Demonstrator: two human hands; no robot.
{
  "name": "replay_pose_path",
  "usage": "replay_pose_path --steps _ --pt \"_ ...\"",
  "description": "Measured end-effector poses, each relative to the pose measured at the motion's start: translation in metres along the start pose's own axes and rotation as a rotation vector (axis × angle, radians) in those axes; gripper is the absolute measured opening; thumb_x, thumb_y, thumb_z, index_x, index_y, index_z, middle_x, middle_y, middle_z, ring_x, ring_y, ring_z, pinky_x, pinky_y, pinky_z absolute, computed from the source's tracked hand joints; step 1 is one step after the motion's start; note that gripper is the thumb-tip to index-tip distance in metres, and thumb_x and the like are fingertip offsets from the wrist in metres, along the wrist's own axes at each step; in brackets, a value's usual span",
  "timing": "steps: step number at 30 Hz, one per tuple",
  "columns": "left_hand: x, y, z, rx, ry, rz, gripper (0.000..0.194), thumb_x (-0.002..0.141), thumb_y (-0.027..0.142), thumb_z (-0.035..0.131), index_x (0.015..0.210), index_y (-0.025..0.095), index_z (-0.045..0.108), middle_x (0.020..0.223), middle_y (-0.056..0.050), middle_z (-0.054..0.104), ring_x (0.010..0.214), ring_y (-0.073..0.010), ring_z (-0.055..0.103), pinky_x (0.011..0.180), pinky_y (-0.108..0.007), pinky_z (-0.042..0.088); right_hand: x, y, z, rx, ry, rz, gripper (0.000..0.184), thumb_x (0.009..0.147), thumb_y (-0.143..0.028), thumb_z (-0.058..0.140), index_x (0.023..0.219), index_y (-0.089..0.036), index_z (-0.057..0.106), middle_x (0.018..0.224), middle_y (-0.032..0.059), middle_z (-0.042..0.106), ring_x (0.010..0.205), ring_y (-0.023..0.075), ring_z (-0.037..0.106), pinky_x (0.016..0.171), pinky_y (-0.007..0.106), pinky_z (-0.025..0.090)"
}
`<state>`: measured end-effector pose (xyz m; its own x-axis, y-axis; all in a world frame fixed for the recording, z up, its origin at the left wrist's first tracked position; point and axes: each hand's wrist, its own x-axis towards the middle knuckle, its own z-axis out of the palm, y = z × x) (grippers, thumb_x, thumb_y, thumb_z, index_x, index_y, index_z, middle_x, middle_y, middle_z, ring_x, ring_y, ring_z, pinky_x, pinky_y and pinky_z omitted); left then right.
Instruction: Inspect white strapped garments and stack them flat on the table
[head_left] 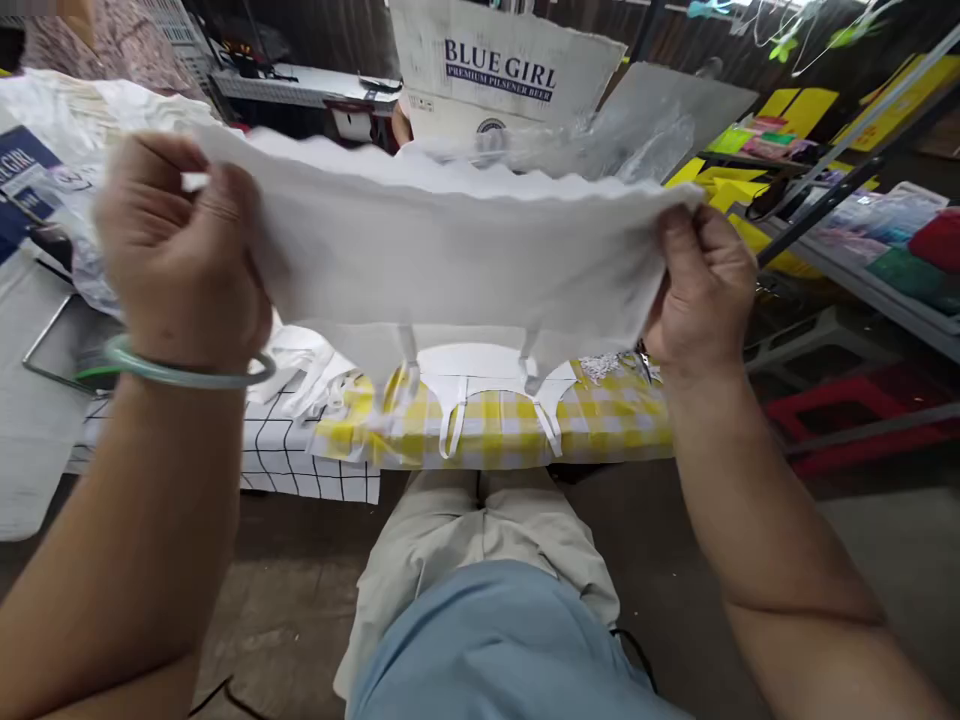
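I hold a white cloth piece (450,250) stretched out flat between both hands at chest height. My left hand (180,250), with a green bangle on the wrist, is closed in a fist on the cloth's left end. My right hand (701,290) pinches its right end, thumb on top. The cloth's far edge is wavy, and thin white straps (409,350) hang from its near edge. Below it lies a yellow checked fabric (600,420) with more white pieces and straps (457,420) on it.
A "Blue Girl" beer carton (499,75) stands behind the cloth. A white grid-pattern sheet (285,460) covers the table edge at left. Shelves with yellow and coloured packets (892,240) run along the right, red stools (862,410) beneath. My knees (480,520) are under the table.
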<state>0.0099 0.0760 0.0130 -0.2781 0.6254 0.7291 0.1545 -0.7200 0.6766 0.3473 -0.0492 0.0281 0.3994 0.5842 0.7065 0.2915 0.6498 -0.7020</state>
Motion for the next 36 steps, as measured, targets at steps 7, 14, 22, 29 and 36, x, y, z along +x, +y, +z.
replay_pose_path --steps 7,14,22,29,36 --pt "-0.084 0.037 0.020 -0.452 -0.291 -0.433 0.027 0.074 0.030 0.076 0.088 0.016 0.057 0.071 0.004 0.060 0.066 -0.0067 0.061 0.072 -0.021 0.054 -0.065 0.003 -0.059 0.030 0.094 0.256 0.016 0.079 -0.035 0.070 0.089 -0.023 0.069 0.087 0.0005 0.071 0.090 0.0180 0.066 0.083 0.035 0.053" --pt "-0.103 -0.017 0.040 -0.404 -0.367 -0.851 0.028 0.066 0.030 0.078 0.081 0.018 0.057 0.065 0.003 0.060 0.055 -0.0081 0.055 0.051 -0.017 0.044 -0.075 0.068 -0.071 0.077 0.072 0.638 0.029 0.067 -0.042 0.078 0.084 -0.021 0.067 0.076 -0.0005 0.070 0.079 0.0183 0.067 0.071 0.031 0.055" --pt "-0.128 -0.136 0.097 0.018 -0.363 -1.029 0.024 0.058 0.031 0.072 0.069 0.016 0.057 0.056 0.005 0.054 0.052 -0.0088 0.047 0.052 -0.021 0.036 -0.081 0.193 -0.057 -0.169 0.010 0.908 0.033 0.061 -0.040 0.072 0.082 -0.018 0.061 0.066 -0.0002 0.067 0.058 0.0159 0.061 0.059 0.030 0.050" --pt "-0.133 -0.156 0.089 -0.052 -0.466 -1.029 0.049 0.046 0.025 0.078 0.091 0.015 0.062 0.070 0.001 0.065 0.064 -0.0129 0.059 0.065 -0.025 0.045 -0.093 0.202 -0.067 -0.421 -0.158 0.702 0.037 0.068 -0.031 0.063 0.103 -0.019 0.059 0.078 0.0022 0.068 0.065 0.0162 0.062 0.063 0.030 0.049" --pt "-0.130 -0.168 0.096 0.171 -0.470 -0.952 0.046 0.051 0.027 0.077 0.093 0.015 0.064 0.064 0.002 0.060 0.060 -0.0122 0.054 0.061 -0.025 0.044 -0.081 0.209 -0.067 -0.637 -0.154 0.677 0.031 0.069 -0.024 0.059 0.099 -0.018 0.062 0.080 0.0043 0.067 0.067 0.0171 0.060 0.066 0.031 0.049"
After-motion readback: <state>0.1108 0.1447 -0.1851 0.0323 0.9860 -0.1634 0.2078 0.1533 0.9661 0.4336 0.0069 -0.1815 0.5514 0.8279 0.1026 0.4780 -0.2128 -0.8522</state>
